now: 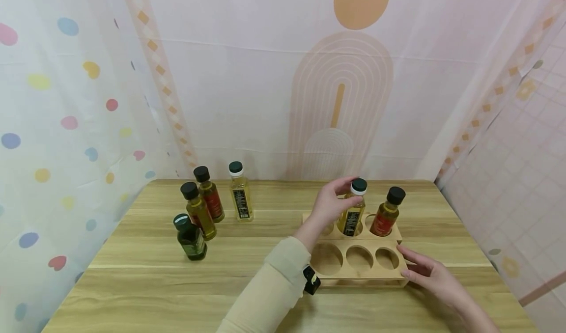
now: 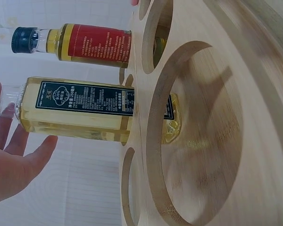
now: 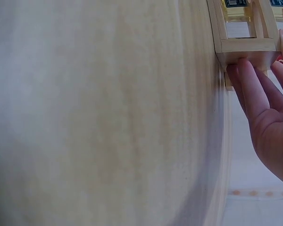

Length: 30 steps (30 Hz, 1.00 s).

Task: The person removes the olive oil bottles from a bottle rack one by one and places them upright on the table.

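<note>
A pale fabric backdrop (image 1: 221, 77) printed with arches hangs behind a wood-grain table (image 1: 247, 274). The left hand (image 1: 327, 204) pinches the neck of a square-sided yellow oil bottle (image 1: 352, 220), its base inside the rear middle round hole of a stepped wooden rack (image 1: 367, 275). The right hand (image 1: 435, 281) presses spread fingers against the rack's end. Beside the bottle stands a round, red-labelled bottle (image 1: 382, 220).

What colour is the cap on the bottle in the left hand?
The cap is dark green; it shows best in the head view.
</note>
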Motion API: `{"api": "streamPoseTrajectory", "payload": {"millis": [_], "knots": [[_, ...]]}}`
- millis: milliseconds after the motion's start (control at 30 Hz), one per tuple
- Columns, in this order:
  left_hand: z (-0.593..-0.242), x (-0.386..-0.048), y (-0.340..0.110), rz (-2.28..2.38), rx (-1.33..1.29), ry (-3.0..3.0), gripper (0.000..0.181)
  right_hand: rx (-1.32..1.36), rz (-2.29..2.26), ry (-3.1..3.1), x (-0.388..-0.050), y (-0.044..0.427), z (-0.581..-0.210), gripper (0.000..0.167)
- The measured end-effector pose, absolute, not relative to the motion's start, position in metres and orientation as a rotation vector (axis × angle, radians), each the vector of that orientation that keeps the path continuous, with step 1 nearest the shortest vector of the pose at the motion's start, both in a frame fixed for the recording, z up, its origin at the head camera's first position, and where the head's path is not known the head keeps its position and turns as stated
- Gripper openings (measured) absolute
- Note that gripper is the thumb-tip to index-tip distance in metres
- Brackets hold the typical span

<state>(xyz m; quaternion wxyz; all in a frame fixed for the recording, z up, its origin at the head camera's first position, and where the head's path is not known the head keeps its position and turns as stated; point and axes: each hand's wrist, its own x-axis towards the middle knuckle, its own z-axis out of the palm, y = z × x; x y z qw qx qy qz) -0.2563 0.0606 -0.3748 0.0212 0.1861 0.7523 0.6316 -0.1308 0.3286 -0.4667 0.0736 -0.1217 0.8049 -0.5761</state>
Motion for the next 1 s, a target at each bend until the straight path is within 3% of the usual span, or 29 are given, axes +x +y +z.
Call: {"api": "streamPoseTrajectory", "payload": {"millis": [667,1000], "knots": [[-0.375,-0.254,0.062,1.997,0.603,2.371,0.048,-0.333,-1.716,2.437,-0.131,0.329,-0.467,0.059],[-0.355,-0.249,0.054,2.065,0.672,2.359,0.048,-0.365,-1.730,2.429,-0.132,0.329,-0.468,0.058]]}}
